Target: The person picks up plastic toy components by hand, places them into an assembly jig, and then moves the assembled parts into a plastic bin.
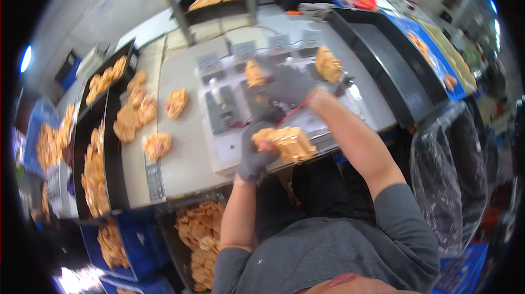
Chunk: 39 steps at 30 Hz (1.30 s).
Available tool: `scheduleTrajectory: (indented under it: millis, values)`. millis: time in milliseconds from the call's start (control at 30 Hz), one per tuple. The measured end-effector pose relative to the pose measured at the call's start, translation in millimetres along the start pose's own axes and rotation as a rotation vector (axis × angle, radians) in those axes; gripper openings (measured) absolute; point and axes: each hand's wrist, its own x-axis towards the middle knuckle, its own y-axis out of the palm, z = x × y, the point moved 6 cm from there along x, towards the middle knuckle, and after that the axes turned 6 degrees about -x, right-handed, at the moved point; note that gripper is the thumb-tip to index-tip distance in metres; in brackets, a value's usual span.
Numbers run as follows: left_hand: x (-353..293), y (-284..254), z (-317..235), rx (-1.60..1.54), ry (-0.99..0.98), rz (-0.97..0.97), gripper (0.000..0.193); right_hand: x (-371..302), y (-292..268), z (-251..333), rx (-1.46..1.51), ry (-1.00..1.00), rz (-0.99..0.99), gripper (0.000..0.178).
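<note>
My left hand (255,158), in a grey glove, is closed around a tan moulded plastic part (290,143) with a pinkish spot, held at the bench's front edge. My right hand (292,85), also gloved, reaches over a white test fixture (232,149). Its blurred fingers are at a second tan part (254,74) that stands at the fixture; whether they grip it is unclear. Another tan part (328,64) stands at the fixture's right end. A thin red wire (295,109) runs between my hands. Dark blocks (221,109) sit on the fixture.
Several loose tan parts (128,121) lie on the bench to the left, beside black trays (117,168) of more parts. A long black tray (388,59) stands at the right. Under the bench are bins (128,250) of parts. A plastic-covered thing (448,173) stands right of me.
</note>
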Motion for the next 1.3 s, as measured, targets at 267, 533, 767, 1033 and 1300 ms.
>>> scheduleTrajectory:
  millis: [267,533,767,1033,1300]
  values:
    - [-13,-14,-2,0.076,-0.083,-0.149,0.044,8,-89,-22,0.530,-0.127,-0.337,0.032]
    - [-3,3,-28,0.229,0.198,-0.102,0.041,-136,-190,-336,-0.638,0.772,-0.383,0.049]
    - [24,20,-71,0.237,0.277,-0.460,0.049,-145,-187,-315,-0.715,0.616,-0.639,0.047]
    - [106,10,-70,1.100,0.596,-0.417,0.028,-98,-6,-15,0.476,-0.309,-0.330,0.045]
    - [97,17,-51,1.229,0.140,-0.252,0.033,-82,45,-12,0.774,-0.344,-0.233,0.052]
